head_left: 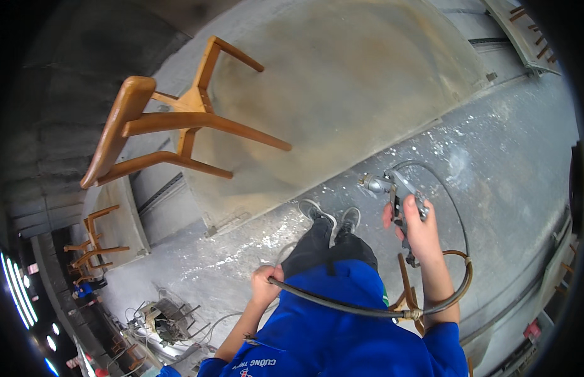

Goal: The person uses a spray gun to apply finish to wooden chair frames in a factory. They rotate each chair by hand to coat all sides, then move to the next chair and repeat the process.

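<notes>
1. The right grip [421, 227] is closed round the handle of the spray gun [381, 184]; whether the trigger is pulled, I cannot tell; a firm palm with an easy wrist should steady the gun best.
2. The left grip [267, 284] clasps the thick hose [342, 306], which crosses the front of the blue shirt [330, 279] toward the right forearm [440, 279]; carrying its weight this way should spare the gun from drag.
3. The chair frame [207, 120] stands upright on the wide platform [367, 75], ahead and to the left; the gun is out to the right, beside the platform's edge and well apart from the wood.
4. Should the gun be brought near the frame, an even gap and straight passes would likely serve better than a swinging wrist.
5. The thin hose [457, 207] bows out right of the gun; that slack is best left loose, clear of the wood.
6. The shoes [311, 210] are just beside the platform's edge; short side-steps seem safer than leaning across.
</notes>
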Motion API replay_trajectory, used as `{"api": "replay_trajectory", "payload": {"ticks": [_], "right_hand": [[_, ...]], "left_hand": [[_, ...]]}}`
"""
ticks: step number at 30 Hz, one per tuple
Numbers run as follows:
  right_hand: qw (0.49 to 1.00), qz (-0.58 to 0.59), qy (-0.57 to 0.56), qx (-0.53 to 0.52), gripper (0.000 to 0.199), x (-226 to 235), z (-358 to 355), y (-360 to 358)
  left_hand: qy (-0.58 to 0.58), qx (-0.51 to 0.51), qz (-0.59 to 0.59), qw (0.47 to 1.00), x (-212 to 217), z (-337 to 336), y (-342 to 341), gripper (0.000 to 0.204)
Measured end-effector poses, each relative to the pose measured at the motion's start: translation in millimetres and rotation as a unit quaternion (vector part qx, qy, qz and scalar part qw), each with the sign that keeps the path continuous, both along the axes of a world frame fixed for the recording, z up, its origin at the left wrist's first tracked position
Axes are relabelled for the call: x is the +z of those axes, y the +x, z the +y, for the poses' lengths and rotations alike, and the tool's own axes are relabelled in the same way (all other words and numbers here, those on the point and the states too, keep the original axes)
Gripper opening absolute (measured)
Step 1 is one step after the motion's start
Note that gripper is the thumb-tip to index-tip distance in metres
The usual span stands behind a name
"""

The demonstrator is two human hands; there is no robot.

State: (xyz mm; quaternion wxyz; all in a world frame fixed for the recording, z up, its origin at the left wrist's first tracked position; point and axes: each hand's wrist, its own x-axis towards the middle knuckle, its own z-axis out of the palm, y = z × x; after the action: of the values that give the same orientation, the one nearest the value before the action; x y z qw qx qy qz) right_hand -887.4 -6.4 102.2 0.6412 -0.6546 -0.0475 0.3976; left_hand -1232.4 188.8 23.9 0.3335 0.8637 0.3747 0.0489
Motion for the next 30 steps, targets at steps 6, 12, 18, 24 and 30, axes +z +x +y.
{"api": "replay_trajectory", "payload": {"ticks": [6,12,18,24,30], "right_hand": [[0.996,-0.004,-0.077,-0.047,0.054,-25.3,2.2,3.8],[0.99,-0.009,-0.142,-0.027,0.044,-21.3,-24.7,21.7],[0.996,0.006,-0.089,-0.023,0.053,13.6,-63.8,93.3],[0.968,-0.014,0.247,-0.035,0.08,81.4,-82.4,165.5],[0.923,-0.067,0.379,0.012,0.1,118.8,-91.0,204.2]], "left_hand": [[-0.025,-0.031,-0.008,0.999,-7.3,12.1,29.1,0.039],[-0.042,-0.092,-0.014,0.995,11.3,15.9,80.5,0.037],[-0.05,-0.077,-0.076,0.993,53.3,-22.0,165.2,0.03],[0.029,-0.093,-0.147,0.984,91.2,-56.5,246.3,0.04],[0.027,-0.046,-0.134,0.99,106.3,-73.4,257.9,0.04]]}}
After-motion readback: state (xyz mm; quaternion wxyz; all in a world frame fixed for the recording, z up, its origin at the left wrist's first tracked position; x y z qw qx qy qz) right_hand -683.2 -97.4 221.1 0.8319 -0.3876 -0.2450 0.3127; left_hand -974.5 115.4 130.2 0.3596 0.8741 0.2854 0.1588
